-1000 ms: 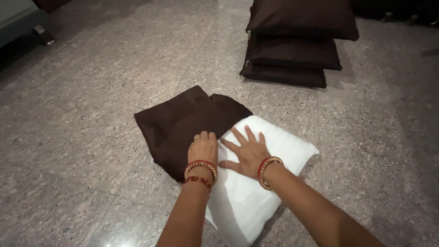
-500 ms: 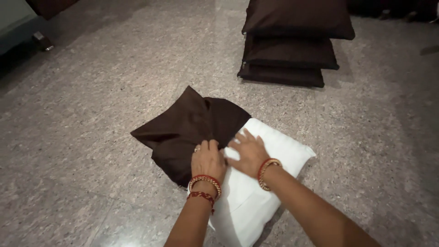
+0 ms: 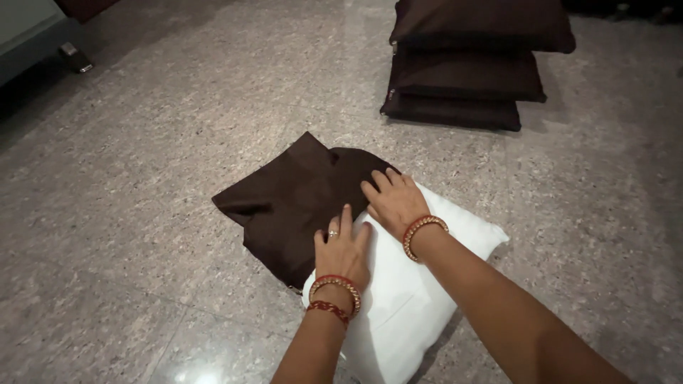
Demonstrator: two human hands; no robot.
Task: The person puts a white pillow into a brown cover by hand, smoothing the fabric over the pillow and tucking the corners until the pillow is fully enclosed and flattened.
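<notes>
Left hand (image 3: 343,249) is laid flat on white pillow (image 3: 405,299), fingers together. Right hand (image 3: 395,201) is pressed at brown cover (image 3: 295,199) edge, fingers slightly spread.

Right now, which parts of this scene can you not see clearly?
Head view only:
- Far end of the white pillow insert: under the brown cover and both hands.
- Right hand fingertips: grip unclear.
- Top stacked brown cushion: cut by the upper edge.
- Furniture leg, top left: mostly cropped.
</notes>
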